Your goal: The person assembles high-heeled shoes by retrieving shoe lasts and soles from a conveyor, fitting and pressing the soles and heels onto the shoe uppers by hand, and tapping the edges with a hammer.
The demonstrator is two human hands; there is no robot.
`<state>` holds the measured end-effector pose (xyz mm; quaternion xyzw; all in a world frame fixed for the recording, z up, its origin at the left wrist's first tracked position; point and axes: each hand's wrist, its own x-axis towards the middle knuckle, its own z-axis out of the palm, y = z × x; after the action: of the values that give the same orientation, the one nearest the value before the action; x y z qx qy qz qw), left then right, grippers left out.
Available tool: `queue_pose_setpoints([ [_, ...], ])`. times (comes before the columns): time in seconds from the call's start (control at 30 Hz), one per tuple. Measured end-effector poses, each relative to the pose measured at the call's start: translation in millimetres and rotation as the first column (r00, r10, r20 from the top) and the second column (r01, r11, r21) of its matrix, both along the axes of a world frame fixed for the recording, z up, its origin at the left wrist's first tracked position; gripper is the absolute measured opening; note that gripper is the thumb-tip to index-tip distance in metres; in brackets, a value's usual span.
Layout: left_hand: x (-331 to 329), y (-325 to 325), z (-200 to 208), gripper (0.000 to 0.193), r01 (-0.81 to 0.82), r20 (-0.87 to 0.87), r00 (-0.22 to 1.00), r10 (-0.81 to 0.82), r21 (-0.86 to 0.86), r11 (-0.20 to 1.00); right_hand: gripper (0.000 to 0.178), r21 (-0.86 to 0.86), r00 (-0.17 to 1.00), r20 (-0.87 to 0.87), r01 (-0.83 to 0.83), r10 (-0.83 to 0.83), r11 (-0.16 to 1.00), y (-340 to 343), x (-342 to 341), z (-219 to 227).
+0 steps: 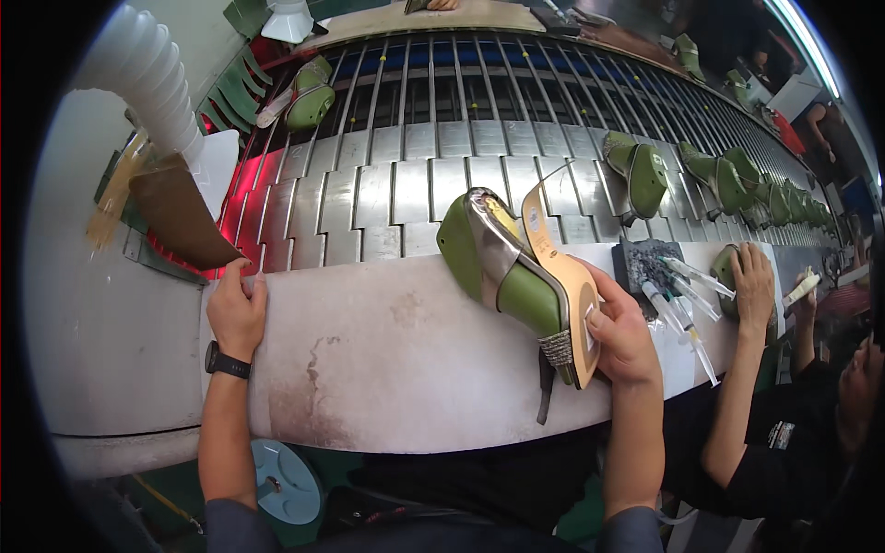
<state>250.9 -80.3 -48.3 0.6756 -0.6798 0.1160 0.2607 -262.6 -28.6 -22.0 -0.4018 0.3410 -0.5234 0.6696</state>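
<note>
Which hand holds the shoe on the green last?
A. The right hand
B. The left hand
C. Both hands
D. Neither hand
A: the right hand grips the sole end of the shoe on the green last, while the left hand rests apart on the white bench edge.

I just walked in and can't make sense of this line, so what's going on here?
A person stands at a worn white workbench beside a metal slat conveyor. Their right hand holds a green shoe last with a silver upper and a tan sole, tipped on its side on the bench. Their left hand rests on the bench's far edge, holding nothing. More green lasts ride the conveyor. To the right, a co-worker's hand rests near some glue tubes.
</note>
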Motion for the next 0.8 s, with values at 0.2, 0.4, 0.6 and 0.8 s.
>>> queue_pose_setpoints([
  [0.2, -1, 5, 4, 0.021, 0.006, 0.014, 1.000, -0.006, 0.004, 1.000, 0.085, -0.100, 0.982, -0.185, -0.051, 0.032, 0.994, 3, -3, 5],
  [0.4, 2, 4, 3, 0.019, 0.020, -0.014, 1.000, -0.020, 0.001, 1.000, 0.089, -0.111, 0.965, -0.260, -0.064, 0.033, 0.992, 5, 2, 7],
  [0.6, 9, 5, 4, 0.019, -0.013, -0.027, 1.000, 0.014, 0.055, 0.998, 0.091, -0.136, 0.960, -0.277, -0.077, 0.037, 0.988, 4, 8, 9],
  [0.8, 7, 2, 4, 0.019, 0.010, -0.018, 1.000, -0.009, 0.053, 0.999, 0.055, -0.230, 0.976, -0.218, -0.067, 0.016, 0.971, 1, 2, -9],
])
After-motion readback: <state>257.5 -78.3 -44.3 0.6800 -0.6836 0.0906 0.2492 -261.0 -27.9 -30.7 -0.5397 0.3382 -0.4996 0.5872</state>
